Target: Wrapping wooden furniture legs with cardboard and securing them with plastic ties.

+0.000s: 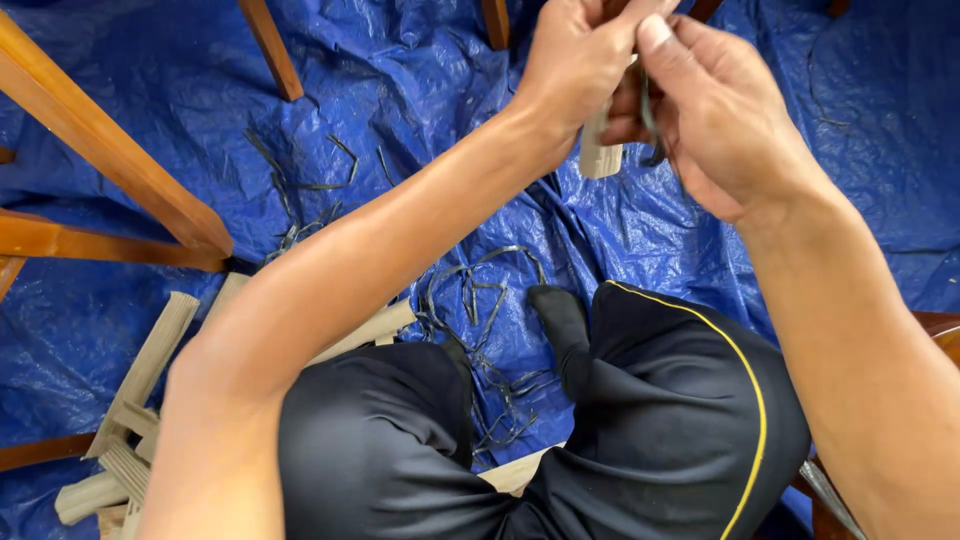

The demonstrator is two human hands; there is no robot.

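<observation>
You get bright, even daylight here, with no hard shadows on the blue tarp (420,90); its creases catch a soft sheen. Your forearms show a mild shine along the top. Your left hand (580,60) and right hand (715,120) look slightly soft at the top edge. The wide lens stretches your arms toward the lower corners.

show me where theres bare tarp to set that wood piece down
Bare blue tarp lies right of the right hand, and more between the slanted wooden bar and the wooden leg at upper left. It is crowded in the middle, where dark strips tangle by the knees, and at lower left, where wooden slats pile up.
</observation>
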